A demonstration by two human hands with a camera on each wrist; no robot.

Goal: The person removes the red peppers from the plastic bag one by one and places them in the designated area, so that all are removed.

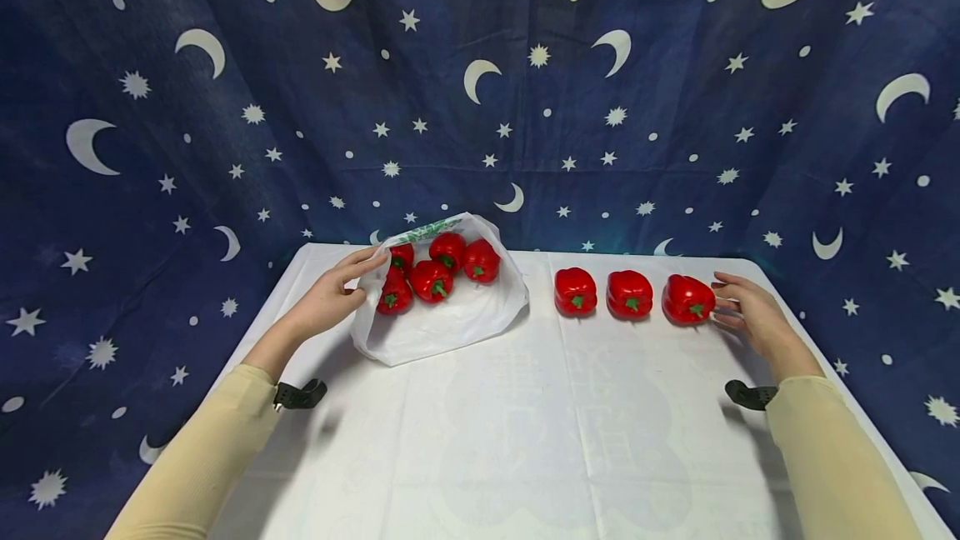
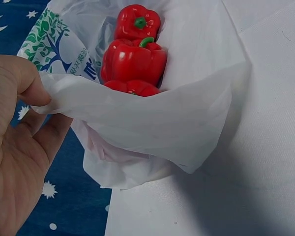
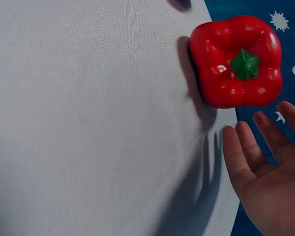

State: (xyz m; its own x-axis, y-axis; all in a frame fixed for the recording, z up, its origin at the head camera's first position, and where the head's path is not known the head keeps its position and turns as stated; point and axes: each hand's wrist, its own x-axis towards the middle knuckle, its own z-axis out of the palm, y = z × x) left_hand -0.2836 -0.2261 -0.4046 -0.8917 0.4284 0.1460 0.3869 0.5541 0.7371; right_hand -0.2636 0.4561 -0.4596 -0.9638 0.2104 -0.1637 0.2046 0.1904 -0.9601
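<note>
Backdrop cloth (image 1: pixel 442 107): dark blue with white moons, stars and dots; it hangs behind the table and along both sides of it.
Table (image 1: pixel 487 457): covered in white. Please take 12 o'clock as its far edge and 6 o'clock as your own side.
Plastic bag (image 1: pixel 480 315): white, lying at 11 o'clock of the table with its mouth spread wide. On its wall is a green tree print (image 2: pixel 50 39) with blue letters, seen better in the left wrist view.
Peppers in bag (image 1: pixel 432 281): five red ones with green stems are visible, close together, from 9 to 1 o'clock of the opening.
Your left hand (image 1: pixel 322 298): at 10 o'clock of the table. Thumb and fingers pinch the bag's rim at its 9 o'clock side, so you have hold of thin plastic, not of any pepper.
Row of peppers: three red ones outside the bag, slightly apart. The first pepper (image 1: pixel 575 292) is near 1 o'clock, the middle pepper (image 1: pixel 629 295) follows, and the last pepper (image 1: pixel 687 300) is at 2 o'clock.
Your right hand (image 1: pixel 757 315): just beside the last pepper, at its 3 o'clock side. Fingers are extended and grip nothing; whether a fingertip touches, you cannot tell for sure.
Sleeves (image 1: pixel 210 457): pale yellow, on both arms.
</note>
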